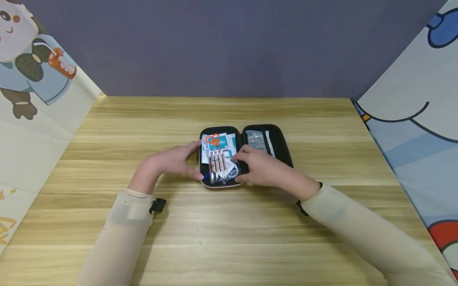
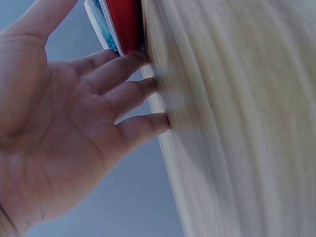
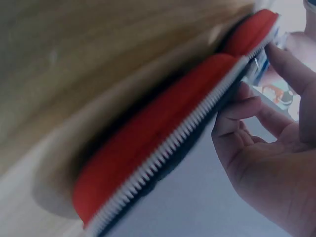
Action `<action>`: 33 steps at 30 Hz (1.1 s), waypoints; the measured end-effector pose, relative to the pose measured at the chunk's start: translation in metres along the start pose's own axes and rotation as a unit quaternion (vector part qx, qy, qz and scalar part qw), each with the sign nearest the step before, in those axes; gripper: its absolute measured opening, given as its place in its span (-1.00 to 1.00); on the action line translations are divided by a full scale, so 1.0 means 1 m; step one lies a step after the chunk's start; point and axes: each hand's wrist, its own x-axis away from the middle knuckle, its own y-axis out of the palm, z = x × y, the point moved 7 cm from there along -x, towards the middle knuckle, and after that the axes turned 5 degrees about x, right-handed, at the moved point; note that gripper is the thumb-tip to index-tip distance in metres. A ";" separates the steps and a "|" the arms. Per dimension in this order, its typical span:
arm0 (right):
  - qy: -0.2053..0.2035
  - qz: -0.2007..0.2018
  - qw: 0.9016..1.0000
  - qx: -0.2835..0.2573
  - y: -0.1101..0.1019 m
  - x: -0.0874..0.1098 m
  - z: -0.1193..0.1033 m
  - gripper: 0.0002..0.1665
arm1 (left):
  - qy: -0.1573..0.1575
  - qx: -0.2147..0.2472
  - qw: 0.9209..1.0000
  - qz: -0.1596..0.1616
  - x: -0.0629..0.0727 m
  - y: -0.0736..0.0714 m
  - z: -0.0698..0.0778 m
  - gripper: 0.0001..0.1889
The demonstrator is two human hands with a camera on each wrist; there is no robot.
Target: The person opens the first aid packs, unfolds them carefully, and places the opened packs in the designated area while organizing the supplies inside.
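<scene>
Touching the left rim of the open case (image 1: 280,139) with the left hand (image 1: 173,161), had fingers and thumb spread wide, gripping nothing. Had the right hand (image 1: 264,167) over the inner edge of the left half, at the swab packet (image 1: 217,163), with bent fingers and thumb apart; could not tell whether holding anything. Saw the case lying near the middle of the surface (image 1: 214,230), with orange-handled scissors (image 1: 216,137) on teal-and-white sachets (image 1: 205,154) in that half, a pale sachet (image 1: 256,141) beside a dark strap (image 1: 267,143) in the right, and a red zip-edged shell (image 3: 148,133).
</scene>
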 end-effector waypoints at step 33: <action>0.063 0.084 0.994 -0.023 -0.058 0.065 0.095 -0.64 | -0.006 0.007 1.000 -0.005 0.000 -0.001 0.000 0.35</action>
